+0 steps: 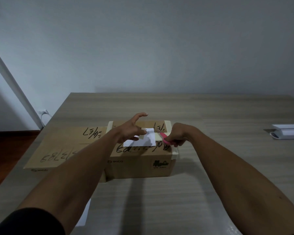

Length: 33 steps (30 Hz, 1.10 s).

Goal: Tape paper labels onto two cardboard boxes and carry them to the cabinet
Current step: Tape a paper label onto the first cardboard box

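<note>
bare wooden table (pixel 210 116) beyond the boxes, left hand (pixel 131 131) spread over white paper label (pixel 148 139) on the scribbled right cardboard box (pixel 139 165), right hand (pixel 179 134) gripping pink scissors (pixel 165 139)

Two brown boxes (pixel 139 160) are sitting side by side, touching, with black scrawl on top. A white label (pixel 143 139) is lying flat on the three-o'clock box, a tan tape strip (pixel 141 136) crossing its nine-o'clock edge.

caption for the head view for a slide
Left hand steadies paper label on cardboard box; right hand holds pink scissors.
</note>
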Tool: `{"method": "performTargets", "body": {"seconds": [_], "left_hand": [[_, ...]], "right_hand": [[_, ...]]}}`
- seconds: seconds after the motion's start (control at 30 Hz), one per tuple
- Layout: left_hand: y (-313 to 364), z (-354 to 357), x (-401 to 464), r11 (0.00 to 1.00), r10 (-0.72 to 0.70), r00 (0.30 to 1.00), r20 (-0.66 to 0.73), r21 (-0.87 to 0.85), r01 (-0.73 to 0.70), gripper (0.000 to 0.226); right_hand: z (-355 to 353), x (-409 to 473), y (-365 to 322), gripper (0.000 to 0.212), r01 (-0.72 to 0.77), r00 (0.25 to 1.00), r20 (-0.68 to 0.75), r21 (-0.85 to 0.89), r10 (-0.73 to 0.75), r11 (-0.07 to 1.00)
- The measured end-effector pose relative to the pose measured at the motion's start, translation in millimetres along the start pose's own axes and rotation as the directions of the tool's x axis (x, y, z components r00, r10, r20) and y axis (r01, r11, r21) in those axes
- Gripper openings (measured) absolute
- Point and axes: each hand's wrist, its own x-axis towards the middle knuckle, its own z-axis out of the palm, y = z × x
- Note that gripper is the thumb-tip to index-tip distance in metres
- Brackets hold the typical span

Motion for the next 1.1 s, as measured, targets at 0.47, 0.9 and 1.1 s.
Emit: {"method": "performTargets", "body": {"seconds": [0.47, 0.9, 1.1], "left_hand": [[3.6, 2.1, -9.1, 0.999, 0.029, 0.999, -0.028, -0.037, -0.031, 0.09], [13.0, 7.3, -10.6, 0.996, 0.073, 0.997, -0.009, -0.047, -0.074, 0.093], [18.1, 11.4, -9.6, 0.994, 0.09, 0.996, 0.003, -0.068, -0.089, 0.095]], "right_hand": [[44.7, 25.4, -0.4, 0.043, -0.178, 0.979, -0.083, 0.1, 0.186, 0.979], [25.8, 6.5, -50.3, 0.032, 0.304, 0.951, -0.284, 0.8, -0.119, 0.517], [32.9, 10.2, -54.7, 0.034, 0.313, 0.95, -0.277, 0.824, -0.146, 0.472]]}}
